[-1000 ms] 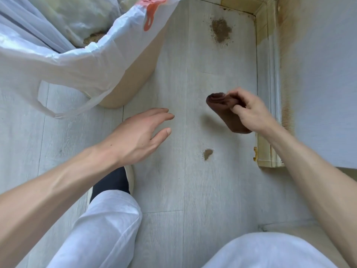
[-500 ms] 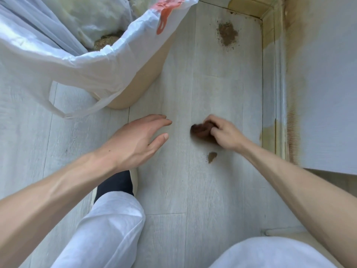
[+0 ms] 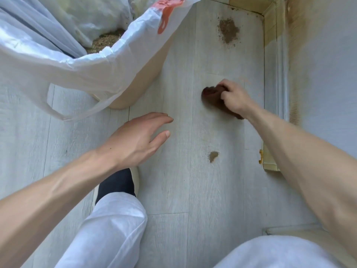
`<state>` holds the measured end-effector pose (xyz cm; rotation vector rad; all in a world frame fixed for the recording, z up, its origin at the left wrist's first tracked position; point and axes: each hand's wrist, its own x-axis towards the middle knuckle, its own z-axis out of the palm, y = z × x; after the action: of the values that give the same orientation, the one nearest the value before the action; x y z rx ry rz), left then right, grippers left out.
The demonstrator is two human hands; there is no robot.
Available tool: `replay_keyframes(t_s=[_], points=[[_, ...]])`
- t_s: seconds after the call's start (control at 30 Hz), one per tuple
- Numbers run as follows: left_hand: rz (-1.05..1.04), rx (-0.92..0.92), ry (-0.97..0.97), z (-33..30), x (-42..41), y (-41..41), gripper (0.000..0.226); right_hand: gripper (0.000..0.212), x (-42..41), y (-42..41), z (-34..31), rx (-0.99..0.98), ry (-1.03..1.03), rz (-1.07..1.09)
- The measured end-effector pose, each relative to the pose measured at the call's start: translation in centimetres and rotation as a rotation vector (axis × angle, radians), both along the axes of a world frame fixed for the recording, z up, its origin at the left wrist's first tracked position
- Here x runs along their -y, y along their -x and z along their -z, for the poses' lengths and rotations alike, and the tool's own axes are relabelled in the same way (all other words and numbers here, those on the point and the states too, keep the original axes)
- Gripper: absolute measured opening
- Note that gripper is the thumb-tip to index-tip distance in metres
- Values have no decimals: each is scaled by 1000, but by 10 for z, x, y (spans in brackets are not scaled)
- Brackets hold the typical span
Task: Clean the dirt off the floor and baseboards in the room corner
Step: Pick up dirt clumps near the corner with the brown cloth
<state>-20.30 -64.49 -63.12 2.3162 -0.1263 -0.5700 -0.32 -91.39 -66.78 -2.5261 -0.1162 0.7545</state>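
Since half a second before, the right hand [image 3: 234, 97] had carried its bunched cloth [image 3: 213, 98] away from the small spot [image 3: 213, 156] toward the big pile [image 3: 228, 31] by the corner baseboard [image 3: 274, 74]; both soils remained, so wiping was likely unfinished. Left hand [image 3: 135, 140] hovered beside the spot, fingers spread, holding nothing.

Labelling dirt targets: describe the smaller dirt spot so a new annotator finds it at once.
Start at the lined bin, then come down the pale floor toward the person. The small dirt spot lies below the right hand and its brown cloth. The bigger pile is in the corner.
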Motion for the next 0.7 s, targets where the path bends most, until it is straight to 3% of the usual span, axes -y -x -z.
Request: replay_keyframes(t_s=[0.2,0.3,0.53,0.7], points=[[-5,13,11,-3,3,-3,50,30,2,90,4,-170,-16,-286],[-18,24,22,-6,4,-6,49,35,21,100,-9,-224,-53,-245],[-4,33,9,-5,6,1,46,30,43,35,-11,-43,-30,-21],[25,32,-9,-5,9,5,47,29,29,100,18,-97,-8,-109]])
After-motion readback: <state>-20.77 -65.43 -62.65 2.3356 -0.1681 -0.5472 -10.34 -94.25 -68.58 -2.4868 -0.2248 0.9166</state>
